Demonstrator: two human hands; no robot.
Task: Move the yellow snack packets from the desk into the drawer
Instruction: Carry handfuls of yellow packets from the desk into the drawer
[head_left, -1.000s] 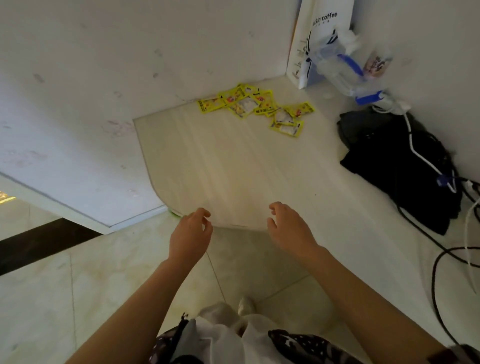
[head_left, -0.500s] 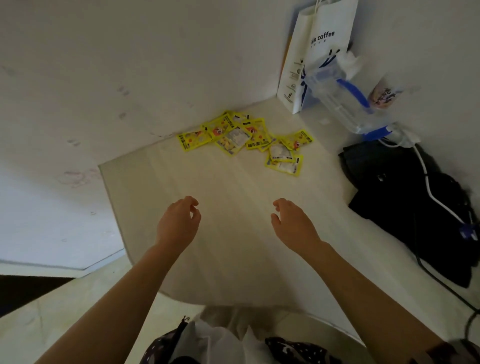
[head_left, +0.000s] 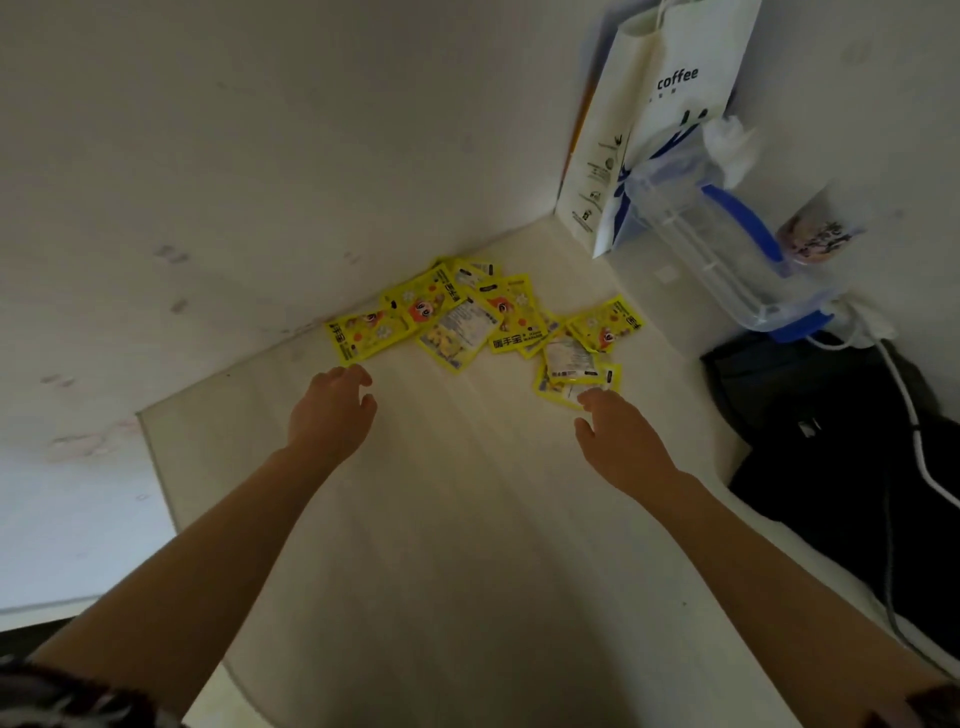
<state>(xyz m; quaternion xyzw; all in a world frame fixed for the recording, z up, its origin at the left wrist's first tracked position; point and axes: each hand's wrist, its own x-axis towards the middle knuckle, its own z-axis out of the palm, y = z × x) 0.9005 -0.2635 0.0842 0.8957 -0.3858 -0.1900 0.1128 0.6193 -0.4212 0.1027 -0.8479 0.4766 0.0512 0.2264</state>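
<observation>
**Hands reach for snack packets, none picked up yet**

Yellow snack packets (head_left: 483, 317) lie scattered against the wall on a pale desk (head_left: 467, 519). The left hand (head_left: 332, 415) and right hand (head_left: 621, 434), both loose and empty, hover beside them. No drawer is visible. Right of the packets: a paper bag (head_left: 670, 119), a clear jug (head_left: 727, 244) and a black bag (head_left: 831, 457).

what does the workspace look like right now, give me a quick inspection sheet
surface: pale wood desk, bare in the middle.
job's things: yellow snack packets in a loose overlapping pile by the back wall; no drawer in view.
clutter: white coffee bag, clear jug with blue handle, black bag at right.
grippers: left hand open, near the leftmost packet; right hand open, fingertips at the nearest packet; neither holds anything.
cables: white cable over the black bag.
surroundings: white walls, scuffed.
</observation>
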